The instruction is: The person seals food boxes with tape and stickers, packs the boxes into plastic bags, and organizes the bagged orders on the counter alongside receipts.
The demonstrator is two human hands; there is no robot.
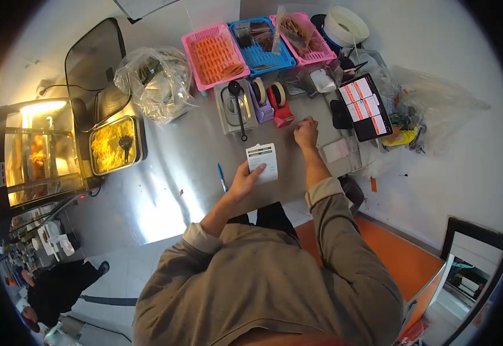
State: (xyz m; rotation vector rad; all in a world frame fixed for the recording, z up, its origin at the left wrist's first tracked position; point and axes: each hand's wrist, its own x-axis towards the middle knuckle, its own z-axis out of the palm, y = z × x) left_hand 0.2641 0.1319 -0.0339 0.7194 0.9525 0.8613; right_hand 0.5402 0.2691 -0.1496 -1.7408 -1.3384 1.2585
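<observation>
My left hand (243, 181) grips a white printed receipt (267, 154) by its lower left part, thumb on top, over the front of the metal table (196, 158). Farther right, my right hand (306, 132) is closed with its fingers curled; whether anything is in them is hidden. Just beyond it stands a red tape dispenser (282, 109), with a purple tape dispenser (263, 105) to its left. A blue pen (222, 176) lies left of my left hand. Behind the receipt, a black ladle (239, 109) rests across a clear-lidded metal container (224, 112).
Pink (208, 49) and blue baskets (256, 64) line the back. A tablet (365, 108) stands right. A plastic bag (158, 83), a tray of yellow food (113, 147) and a lit display warmer (44, 155) occupy the left. Another person (61, 288) is at lower left.
</observation>
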